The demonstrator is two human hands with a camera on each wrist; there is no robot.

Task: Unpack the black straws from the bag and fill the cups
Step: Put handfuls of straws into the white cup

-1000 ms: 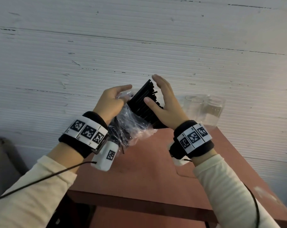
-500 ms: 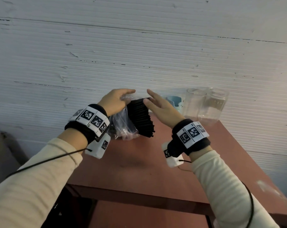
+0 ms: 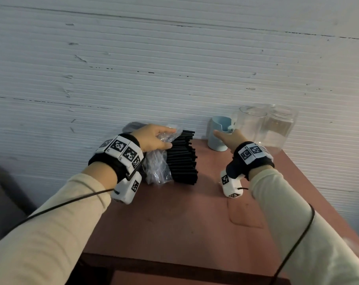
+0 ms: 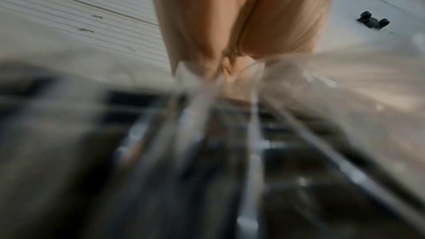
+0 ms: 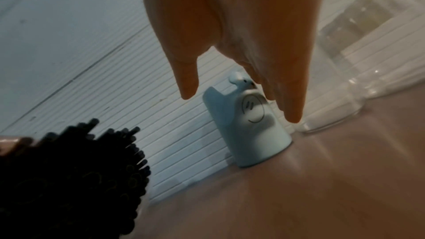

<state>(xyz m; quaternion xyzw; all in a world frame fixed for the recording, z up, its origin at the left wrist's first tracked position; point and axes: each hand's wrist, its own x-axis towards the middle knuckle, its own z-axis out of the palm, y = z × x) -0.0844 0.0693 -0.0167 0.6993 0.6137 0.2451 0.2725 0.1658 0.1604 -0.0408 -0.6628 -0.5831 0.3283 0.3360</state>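
Left hand (image 3: pixel 154 138): pinches the crinkly clear plastic bag (image 3: pixel 157 167) beside the black straw pile (image 3: pixel 182 159).
Right hand (image 3: pixel 229 138): fingers spread, holding nothing, near the pale blue cup (image 3: pixel 216 134).
Around: two clear jars (image 3: pixel 264 126) stand on the red-brown table (image 3: pixel 184 219).

I'm at a reddish-brown table (image 3: pixel 195 219) pushed against a white ribbed wall (image 3: pixel 174 68), scuffed and cracked in places. Something dark grey (image 3: pixel 1 194), maybe a chair, sits at my left.

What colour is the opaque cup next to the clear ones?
Pale blue cup with a drawn smiley face; the right wrist view shows it best.
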